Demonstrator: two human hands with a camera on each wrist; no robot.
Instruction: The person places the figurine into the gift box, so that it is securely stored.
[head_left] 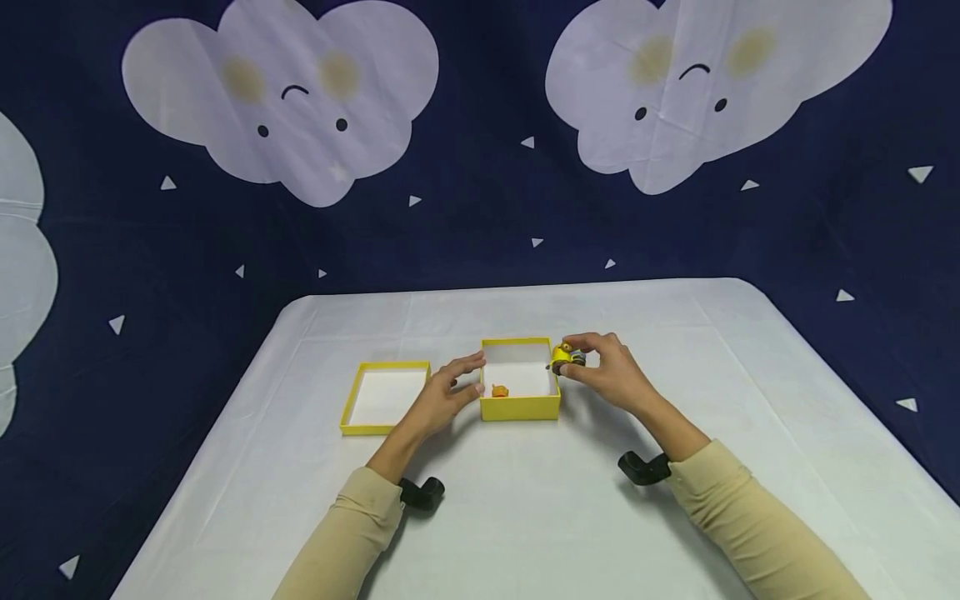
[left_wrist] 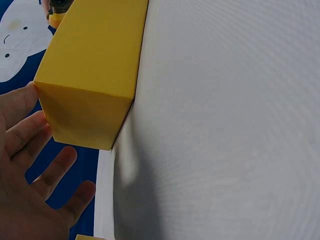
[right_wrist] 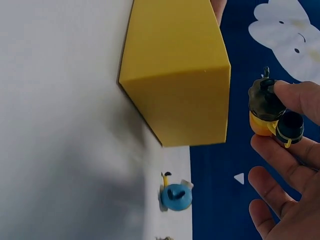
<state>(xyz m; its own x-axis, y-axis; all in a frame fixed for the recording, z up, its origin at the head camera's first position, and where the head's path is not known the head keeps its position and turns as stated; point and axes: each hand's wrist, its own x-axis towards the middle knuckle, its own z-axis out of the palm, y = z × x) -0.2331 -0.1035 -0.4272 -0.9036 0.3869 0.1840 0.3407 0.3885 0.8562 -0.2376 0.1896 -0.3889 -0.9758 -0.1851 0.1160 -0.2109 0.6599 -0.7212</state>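
An open yellow box [head_left: 521, 408] with a white inside stands on the table. Inside it, at the front left, lies a small orange toy [head_left: 500, 391]. My left hand [head_left: 444, 398] touches the box's left wall with its fingertips, fingers loosely spread; in the left wrist view the fingers [left_wrist: 20, 102] meet the box edge. At the right wall, my right hand [head_left: 617, 377] pinches a yellow toy figure [head_left: 559, 357] between thumb and fingers, level with the rim. The right wrist view shows the figure's dark underside [right_wrist: 265, 102] and a small dark cup-shaped part.
A yellow-rimmed lid [head_left: 347, 408] with a white inside lies left of the box. Beyond the box in the right wrist view stands a blue toy figure [right_wrist: 176, 196], with part of another item at the bottom edge. Dark cloud-print fabric hangs behind the white table [head_left: 525, 517].
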